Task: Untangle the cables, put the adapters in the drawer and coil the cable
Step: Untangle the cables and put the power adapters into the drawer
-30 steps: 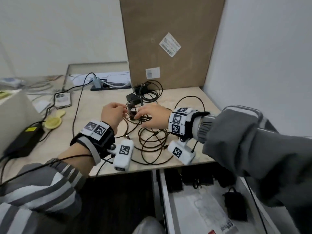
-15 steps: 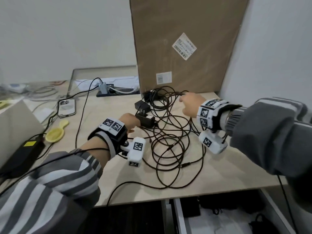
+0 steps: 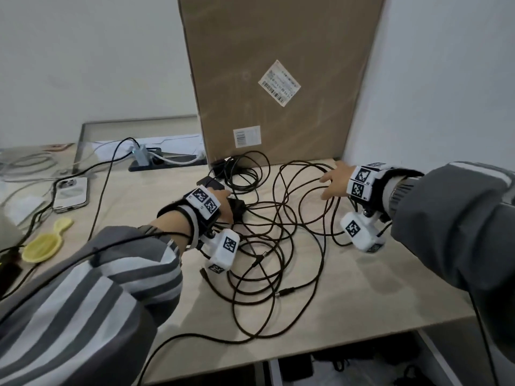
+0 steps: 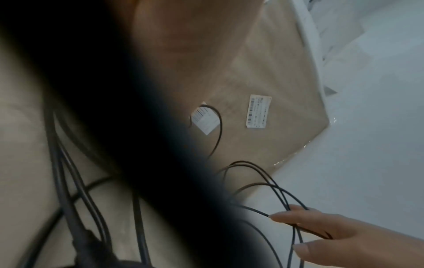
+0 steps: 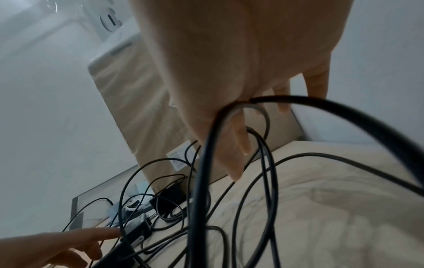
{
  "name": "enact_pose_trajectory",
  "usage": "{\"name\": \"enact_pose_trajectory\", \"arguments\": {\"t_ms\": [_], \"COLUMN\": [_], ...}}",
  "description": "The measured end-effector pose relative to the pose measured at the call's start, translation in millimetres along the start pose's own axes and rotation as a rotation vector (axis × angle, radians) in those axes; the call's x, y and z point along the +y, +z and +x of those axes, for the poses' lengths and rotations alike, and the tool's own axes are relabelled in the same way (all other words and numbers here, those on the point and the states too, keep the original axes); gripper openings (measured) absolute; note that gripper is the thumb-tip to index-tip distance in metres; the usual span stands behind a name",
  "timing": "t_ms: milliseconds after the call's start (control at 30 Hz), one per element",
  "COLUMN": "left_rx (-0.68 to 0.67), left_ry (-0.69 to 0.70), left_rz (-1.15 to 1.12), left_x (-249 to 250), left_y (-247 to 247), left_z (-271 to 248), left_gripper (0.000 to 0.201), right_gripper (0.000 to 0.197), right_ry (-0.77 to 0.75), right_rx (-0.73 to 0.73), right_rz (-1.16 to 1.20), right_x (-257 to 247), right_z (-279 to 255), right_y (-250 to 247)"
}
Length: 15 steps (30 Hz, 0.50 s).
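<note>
A tangle of thin black cables (image 3: pixel 267 246) sprawls over the middle of the wooden desk (image 3: pixel 362 296). My left hand (image 3: pixel 223 203) rests on a black adapter (image 3: pixel 238 208) at the tangle's left edge; in the right wrist view its index finger (image 5: pixel 101 234) lies straight on that adapter (image 5: pixel 135 234). A second adapter (image 3: pixel 210 183) lies just behind, a third (image 3: pixel 223 165) at the box's foot. My right hand (image 3: pixel 333 182) hovers at the far right, fingers (image 5: pixel 238 145) straight, with cable loops (image 4: pixel 282 195) hooked over them. The drawer (image 3: pixel 437 355) stands open under the desk's front edge.
A tall cardboard box (image 3: pixel 278 79) leans on the wall behind the cables. A phone (image 3: pixel 71 193), a yellow plastic piece (image 3: pixel 44 246), a power strip (image 3: pixel 167 161) and other leads occupy the left side. A white wall (image 3: pixel 446 79) bounds the right.
My right hand has swung from the middle out to the right, dragging cable loops and spreading the tangle. My left hand has stayed by the adapter. The camera has tilted up.
</note>
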<state>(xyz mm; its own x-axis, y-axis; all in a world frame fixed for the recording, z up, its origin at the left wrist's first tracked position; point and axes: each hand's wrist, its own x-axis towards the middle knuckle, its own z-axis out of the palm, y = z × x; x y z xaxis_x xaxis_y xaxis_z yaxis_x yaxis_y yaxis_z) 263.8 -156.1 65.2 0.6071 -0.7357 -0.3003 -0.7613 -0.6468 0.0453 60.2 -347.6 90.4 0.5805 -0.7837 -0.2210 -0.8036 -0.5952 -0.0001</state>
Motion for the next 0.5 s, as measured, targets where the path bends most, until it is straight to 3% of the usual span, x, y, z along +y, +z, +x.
{"name": "enact_pose_trajectory", "arguments": {"t_ms": [133, 267, 400, 500], "left_rx": [-0.010, -0.086, -0.048, -0.088], "left_ry": [-0.029, -0.046, -0.054, -0.046], "left_rz": [0.096, 0.005, -0.038, -0.042], "left_x": [-2.8, 1.0, 3.2, 4.6], "left_y": [-4.0, 0.0, 5.4, 6.8], "left_z": [-2.3, -4.4, -9.1, -12.8], "left_gripper": [0.072, 0.073, 0.085, 0.080], "right_gripper": [0.054, 0.045, 0.041, 0.040], "right_ry": [-0.047, -0.085, -0.125, -0.148], "right_rx": [0.032, 0.082, 0.126, 0.147], "right_rz": [0.117, 0.163, 0.199, 0.223], "right_x": [9.5, 6.9, 1.9, 0.3], "right_z": [-0.5, -5.8, -12.5, -17.2], "right_y": [6.1, 12.5, 14.5, 15.0]}}
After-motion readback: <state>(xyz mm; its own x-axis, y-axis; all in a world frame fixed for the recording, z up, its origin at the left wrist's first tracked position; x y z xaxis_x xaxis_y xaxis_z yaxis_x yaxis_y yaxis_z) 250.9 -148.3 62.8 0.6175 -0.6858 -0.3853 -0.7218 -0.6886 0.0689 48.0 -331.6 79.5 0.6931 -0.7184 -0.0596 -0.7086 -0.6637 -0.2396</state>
